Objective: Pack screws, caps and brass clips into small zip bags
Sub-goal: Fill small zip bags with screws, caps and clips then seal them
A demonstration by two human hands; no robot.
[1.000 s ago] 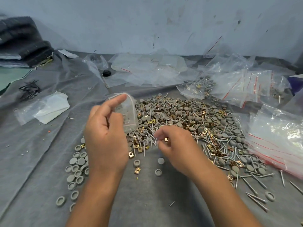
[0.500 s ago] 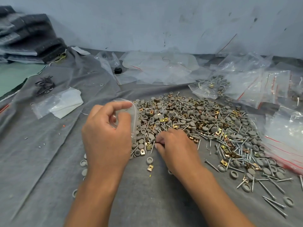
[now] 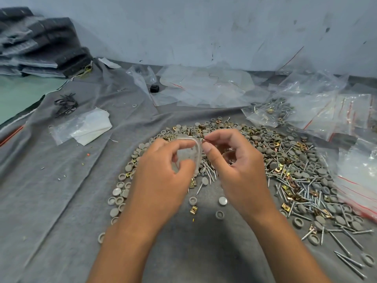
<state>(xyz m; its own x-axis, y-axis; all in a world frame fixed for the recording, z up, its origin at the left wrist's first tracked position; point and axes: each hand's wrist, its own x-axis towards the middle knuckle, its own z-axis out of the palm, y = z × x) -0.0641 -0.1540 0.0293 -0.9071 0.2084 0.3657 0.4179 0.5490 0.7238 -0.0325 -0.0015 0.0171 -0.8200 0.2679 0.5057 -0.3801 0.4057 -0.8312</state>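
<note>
A grey cloth (image 3: 61,201) is spreading across the work surface, carrying a wide heap of screws, caps and brass clips (image 3: 285,160) beyond and to the right of 2 bare hands. The left hand (image 3: 161,180) is gripping a small zip bag (image 3: 188,152) upright above the heap's near edge, its mouth opening toward the right. The right hand (image 3: 234,166), just beside that mouth, is pinching something too small to identify at its fingertips (image 3: 206,139), seemingly about to feed it leftward into the bag.
</note>
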